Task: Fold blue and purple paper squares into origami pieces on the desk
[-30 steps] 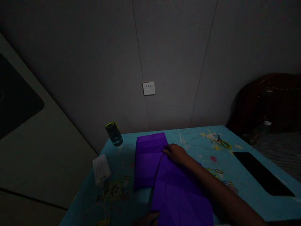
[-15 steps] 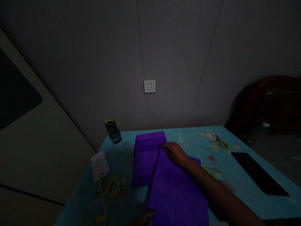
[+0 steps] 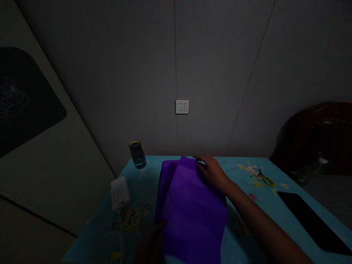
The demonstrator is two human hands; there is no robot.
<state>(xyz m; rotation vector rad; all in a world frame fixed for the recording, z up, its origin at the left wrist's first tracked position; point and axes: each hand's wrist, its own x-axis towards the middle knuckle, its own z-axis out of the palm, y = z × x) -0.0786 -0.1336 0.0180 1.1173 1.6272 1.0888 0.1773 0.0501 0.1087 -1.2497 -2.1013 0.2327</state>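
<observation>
A creased purple sheet (image 3: pixel 192 212), which looks like paper, lies at a slant over a purple folded stack (image 3: pixel 165 172) on the table. My right hand (image 3: pixel 211 170) is at the sheet's far right corner, thumb and forefinger closed on its edge. At the near left edge is my left hand (image 3: pixel 151 244), dark and blurred, with its fingers at the sheet's border; its grip is partly hidden. Most of the stack is covered, with only its left side and far edge showing.
A dark bottle (image 3: pixel 138 154) stands at the far left of the blue table (image 3: pixel 154 165). Nearer is a white power bank (image 3: pixel 120 193) with a cable. On the right are yellow-handled pliers (image 3: pixel 266 179) and a black flat panel (image 3: pixel 310 220). A wall (image 3: pixel 137 91) rises behind.
Both hands have moved the purple sheet left and away from me, so it now covers most of the stack. The view has shifted slightly left and up.
</observation>
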